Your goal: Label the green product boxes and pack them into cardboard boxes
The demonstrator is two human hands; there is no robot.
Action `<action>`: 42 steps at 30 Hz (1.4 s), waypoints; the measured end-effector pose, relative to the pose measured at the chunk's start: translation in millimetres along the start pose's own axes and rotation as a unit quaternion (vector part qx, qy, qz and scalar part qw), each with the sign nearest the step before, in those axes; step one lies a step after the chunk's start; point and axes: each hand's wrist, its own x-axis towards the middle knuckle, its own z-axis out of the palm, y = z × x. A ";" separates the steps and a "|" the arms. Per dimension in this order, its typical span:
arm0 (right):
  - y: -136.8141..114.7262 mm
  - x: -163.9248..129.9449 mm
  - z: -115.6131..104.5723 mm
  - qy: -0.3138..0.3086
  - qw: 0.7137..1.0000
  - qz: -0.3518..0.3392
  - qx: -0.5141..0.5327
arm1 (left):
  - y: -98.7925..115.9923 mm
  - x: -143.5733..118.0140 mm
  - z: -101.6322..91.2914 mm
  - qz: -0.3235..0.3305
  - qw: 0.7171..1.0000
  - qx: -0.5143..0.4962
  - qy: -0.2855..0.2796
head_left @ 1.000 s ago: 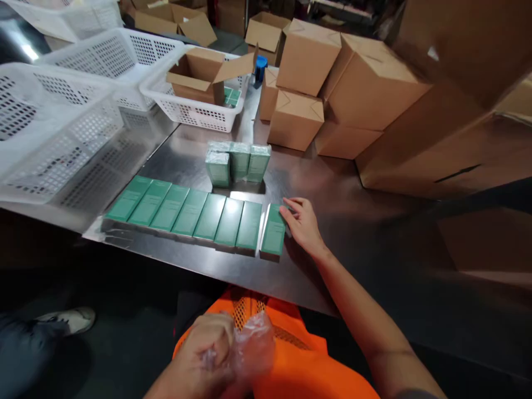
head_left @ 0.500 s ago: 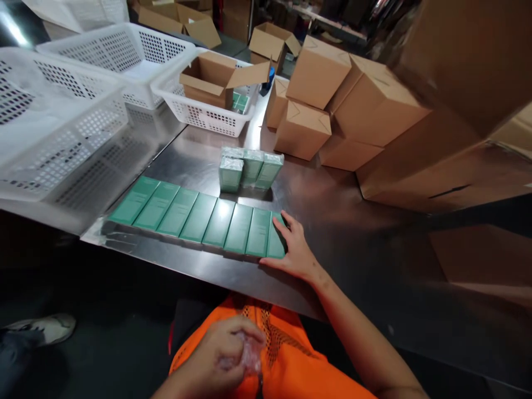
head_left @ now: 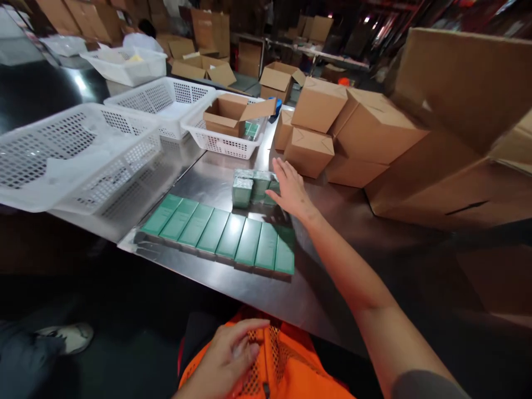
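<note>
The steel table (head_left: pixel 332 277) lies bare along its right side, from the near edge back toward the stacked brown cardboard boxes (head_left: pixel 357 133) that wall off its far right corner. A row of flat green cartons (head_left: pixel 224 238) lines the near edge at left. Behind it stands a small cluster of upright green film-wrapped packs (head_left: pixel 249 187), with a narrow open strip between. White perforated plastic baskets (head_left: pixel 83 155) block the left edge and far side.

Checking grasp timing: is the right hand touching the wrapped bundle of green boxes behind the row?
Cannot tell. In the head view the right hand overlaps the right end of the wrapped bundle, fingers spread, but neither contact nor a gap shows plainly.
</note>
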 end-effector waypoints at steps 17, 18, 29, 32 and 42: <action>-14.6 -255.1 7.3 0.142 0.779 0.163 0.588 | 82.9 82.8 31.8 0.068 0.982 -0.140 0.106; -15.3 -263.0 5.1 0.147 0.803 0.143 0.559 | 83.4 86.1 32.4 0.100 0.986 -0.074 0.110; 5.5 -259.6 -47.8 0.158 0.921 -0.117 0.337 | 83.7 92.2 25.9 0.351 0.874 0.336 0.011; 5.4 -260.1 -45.4 0.170 0.910 -0.130 0.356 | 98.3 92.0 23.0 0.458 0.809 0.368 -0.010; 7.1 -264.3 -54.3 0.156 0.960 -0.176 0.150 | 109.7 96.9 19.3 0.588 0.702 0.399 -0.047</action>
